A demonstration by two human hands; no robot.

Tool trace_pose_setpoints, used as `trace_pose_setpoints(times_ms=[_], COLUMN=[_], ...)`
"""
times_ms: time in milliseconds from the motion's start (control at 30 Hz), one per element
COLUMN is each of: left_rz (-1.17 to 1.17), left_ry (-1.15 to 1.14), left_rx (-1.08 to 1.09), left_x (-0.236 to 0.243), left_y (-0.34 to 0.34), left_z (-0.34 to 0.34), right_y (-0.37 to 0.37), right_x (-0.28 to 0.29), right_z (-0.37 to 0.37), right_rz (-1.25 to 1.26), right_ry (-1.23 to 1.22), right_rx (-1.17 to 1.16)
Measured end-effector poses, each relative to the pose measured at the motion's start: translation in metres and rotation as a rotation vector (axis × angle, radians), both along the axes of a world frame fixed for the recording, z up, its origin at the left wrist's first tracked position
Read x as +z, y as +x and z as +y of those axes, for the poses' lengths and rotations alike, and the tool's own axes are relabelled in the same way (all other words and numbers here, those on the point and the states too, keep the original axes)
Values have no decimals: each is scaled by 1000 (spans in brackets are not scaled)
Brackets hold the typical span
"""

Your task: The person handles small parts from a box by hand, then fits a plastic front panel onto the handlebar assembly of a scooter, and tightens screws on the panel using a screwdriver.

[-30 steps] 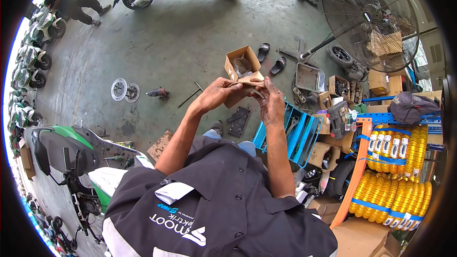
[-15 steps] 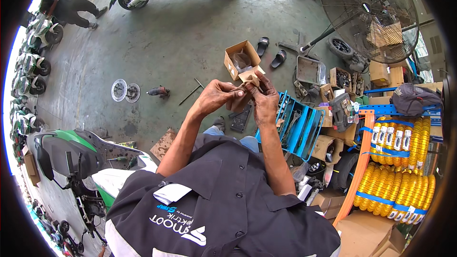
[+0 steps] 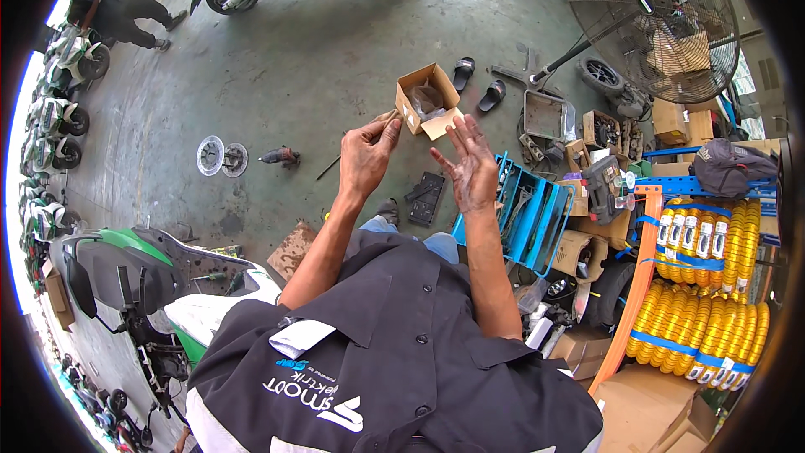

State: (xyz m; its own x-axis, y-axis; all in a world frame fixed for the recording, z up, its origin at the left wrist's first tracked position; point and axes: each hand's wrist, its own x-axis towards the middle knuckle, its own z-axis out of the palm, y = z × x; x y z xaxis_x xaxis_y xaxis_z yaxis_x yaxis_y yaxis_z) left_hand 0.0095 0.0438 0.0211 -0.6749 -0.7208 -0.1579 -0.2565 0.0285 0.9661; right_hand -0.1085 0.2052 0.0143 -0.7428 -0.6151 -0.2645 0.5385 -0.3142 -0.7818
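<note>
My left hand [image 3: 366, 159] is closed, pinching a small folded brown sheet [image 3: 387, 117] between thumb and fingers. Most of the sheet is hidden behind the hand, and I cannot tell whether it is paper or cloth. To its right, my right hand [image 3: 471, 169] is raised with fingers spread and nothing in it. Just beyond both hands, an open cardboard box [image 3: 406, 113] stands on the floor with a clear plastic bag [image 3: 426, 102] inside. A black molded case [image 3: 425, 200] lies on the floor below and between the hands.
A blue cantilever toolbox [image 3: 537, 222] stands open beside my right forearm. A power tool [image 3: 281, 156] and disc-shaped parts [image 3: 235, 160] lie to the left. Black slides [image 3: 492, 96] and a large fan [image 3: 646, 25] are at far right. A partly stripped scooter [image 3: 126, 268] stands at left.
My hands have parted. The left moved slightly left, keeping the brown sheet; the right let go of it and spread its fingers.
</note>
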Motion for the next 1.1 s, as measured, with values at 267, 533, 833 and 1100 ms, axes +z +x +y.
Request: trace_pose_setpoints(times_ms=[267,533,833,1100], left_rz=[294,309,383,307], left_ry=[-467,-336,-25,-256], left_rx=[-315,-375,172,-255], left_x=[6,13,15,-13], left_y=[-12,4,-29,-17], left_z=[53,88,38,74], right_y=[5,-24,-30,1], right_x=[0,-11,1,3], right_z=[-27,-32,-26,-36], right_rz=[-176,-308,-327,-178], right_ry=[-452,-525,-683,-587], right_rx=[-6,-169,-118,-158])
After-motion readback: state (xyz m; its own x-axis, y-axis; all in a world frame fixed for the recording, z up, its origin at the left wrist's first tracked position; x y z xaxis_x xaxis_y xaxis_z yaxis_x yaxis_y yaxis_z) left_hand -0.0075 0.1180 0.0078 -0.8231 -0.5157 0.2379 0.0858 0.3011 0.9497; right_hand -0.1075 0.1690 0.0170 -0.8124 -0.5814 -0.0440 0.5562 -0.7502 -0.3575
